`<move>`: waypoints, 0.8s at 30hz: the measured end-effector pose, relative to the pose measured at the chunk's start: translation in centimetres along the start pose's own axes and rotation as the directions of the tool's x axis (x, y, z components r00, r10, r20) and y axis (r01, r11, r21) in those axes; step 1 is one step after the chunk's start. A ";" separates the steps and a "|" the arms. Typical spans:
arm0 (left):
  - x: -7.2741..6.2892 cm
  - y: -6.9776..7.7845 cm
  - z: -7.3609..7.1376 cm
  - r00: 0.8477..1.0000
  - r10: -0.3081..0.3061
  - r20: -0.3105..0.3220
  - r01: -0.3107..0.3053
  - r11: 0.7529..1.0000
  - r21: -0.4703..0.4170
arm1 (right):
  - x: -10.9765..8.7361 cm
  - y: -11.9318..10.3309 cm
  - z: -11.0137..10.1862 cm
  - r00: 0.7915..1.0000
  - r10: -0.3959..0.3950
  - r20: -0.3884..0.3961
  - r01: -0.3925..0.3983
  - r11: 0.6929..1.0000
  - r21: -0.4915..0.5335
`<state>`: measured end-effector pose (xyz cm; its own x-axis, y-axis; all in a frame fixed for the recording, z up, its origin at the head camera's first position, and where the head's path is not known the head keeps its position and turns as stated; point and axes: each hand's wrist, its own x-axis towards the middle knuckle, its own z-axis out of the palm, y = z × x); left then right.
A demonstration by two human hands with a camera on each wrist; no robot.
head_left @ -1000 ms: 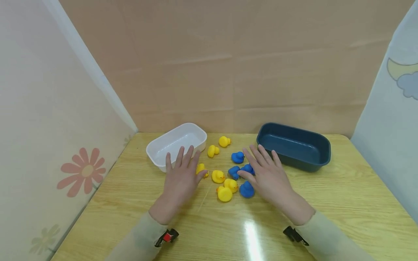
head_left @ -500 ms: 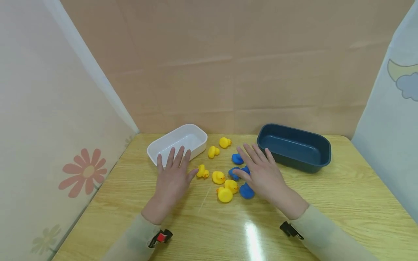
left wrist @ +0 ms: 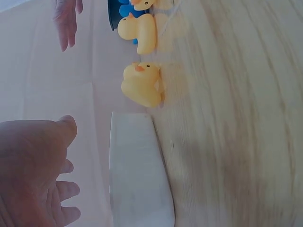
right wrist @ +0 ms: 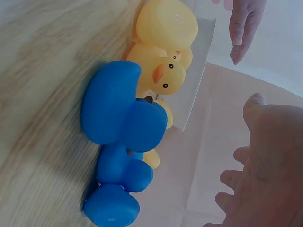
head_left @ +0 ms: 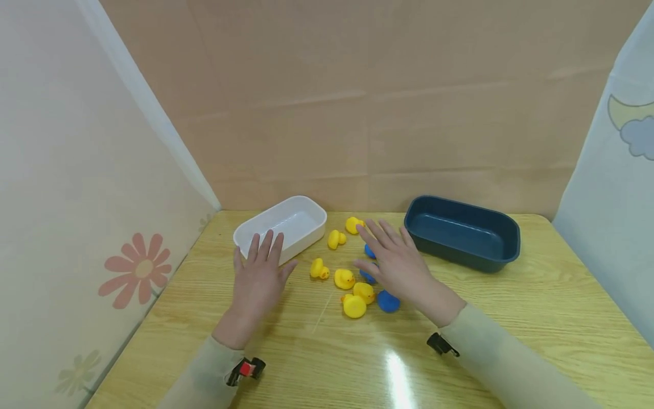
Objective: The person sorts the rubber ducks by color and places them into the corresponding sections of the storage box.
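Note:
Both hands hover over the table with fingers spread, holding nothing. My left hand [head_left: 259, 282] is in front of the white bin [head_left: 245, 232], its fingertips overlapping the near wall in the head view. My right hand [head_left: 395, 262] hangs above the blue rubber ducks [head_left: 389, 301], hiding some of them. Several yellow rubber ducks [head_left: 344, 279] lie scattered between the hands, some upright, some tipped over. In the right wrist view a large blue duck [right wrist: 113, 104] sits close below the hand, beside a yellow duck [right wrist: 163, 75].
A dark blue bin [head_left: 462, 250] stands at the back right of the wooden table [head_left: 327, 363]. A tan cloth [head_left: 357, 102] hangs behind, and patterned sheets [head_left: 133, 187] close off the left and right sides.
Both hands have drifted left while staying spread. My left hand has moved away from the yellow ducks, and my right hand now covers more of the blue ones. The ducks lie as before.

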<state>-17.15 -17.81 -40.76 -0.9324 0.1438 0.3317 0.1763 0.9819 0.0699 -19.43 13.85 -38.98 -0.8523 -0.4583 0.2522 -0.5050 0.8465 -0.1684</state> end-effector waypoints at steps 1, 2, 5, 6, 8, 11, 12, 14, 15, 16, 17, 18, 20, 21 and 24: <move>0.0 -0.2 0.0 1.000 -0.007 0.000 0.007 1.000 -0.012 | 0.3 -0.1 0.0 1.000 -0.004 0.003 0.004 1.000 0.002; 0.0 -0.3 0.0 1.000 -0.015 0.001 0.015 1.000 -0.026 | 0.5 -0.2 0.1 1.000 -0.008 0.005 0.008 1.000 0.005; 0.1 -0.8 -0.1 0.999 -0.036 0.009 0.036 0.998 -0.054 | 1.2 -0.6 0.2 1.000 -0.020 0.010 0.020 1.000 0.005; 0.1 -0.9 -0.2 0.999 -0.039 0.009 0.040 0.998 -0.056 | 1.4 -0.7 0.3 1.000 -0.024 0.012 0.024 1.000 0.002; 0.1 -1.2 -0.2 0.999 -0.046 0.005 0.046 0.998 -0.051 | 1.8 -1.0 0.2 0.999 -0.028 0.024 0.028 1.000 0.002; 0.0 -1.7 -0.1 0.998 -0.056 -0.001 0.056 0.998 -0.039 | 2.4 -1.4 0.3 0.998 -0.036 0.044 0.035 0.999 0.023; 0.0 -1.9 -0.1 0.998 -0.060 -0.001 0.060 0.997 -0.038 | 2.7 -1.5 0.4 0.998 -0.040 0.051 0.038 0.999 0.035; 0.0 -2.2 -0.1 0.997 -0.073 0.005 0.073 0.996 -0.045 | 3.2 -1.7 0.6 0.996 -0.046 0.070 0.042 0.997 0.063; -0.1 -2.4 0.0 0.997 -0.080 0.007 0.080 0.995 -0.052 | 3.5 -1.8 0.7 0.996 -0.050 0.080 0.044 0.996 0.073; -0.1 -2.6 0.0 0.996 -0.087 0.009 0.088 0.994 -0.059 | 3.8 -1.8 0.8 0.994 -0.054 0.090 0.047 0.996 0.081; -0.1 -2.7 0.0 0.996 -0.094 0.012 0.095 0.993 -0.068 | 4.0 -1.9 0.9 0.993 -0.057 0.105 0.048 0.995 0.084; -0.1 -2.9 0.1 0.995 -0.099 0.011 0.100 0.992 -0.073 | 4.3 -1.9 1.0 0.991 -0.062 0.116 0.052 0.995 0.081; 0.0 -3.3 0.2 0.994 -0.111 0.010 0.112 0.989 -0.098 | 4.8 -2.1 1.2 0.988 -0.071 0.134 0.060 0.995 0.082; 0.0 -3.5 0.3 0.993 -0.119 0.009 0.119 0.987 -0.111 | 5.1 -2.1 1.3 0.987 -0.077 0.140 0.067 0.995 0.079; 0.0 -4.0 0.5 0.988 -0.153 0.019 0.154 0.976 -0.153 | 6.0 -2.3 1.6 0.985 -0.095 0.144 0.084 0.993 0.080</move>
<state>-18.07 -21.70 -41.49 -0.9542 -0.0055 0.2992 0.0771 0.9616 0.2636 -23.60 8.74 -38.66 -0.8113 -0.5708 0.1269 -0.5840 0.7806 -0.2228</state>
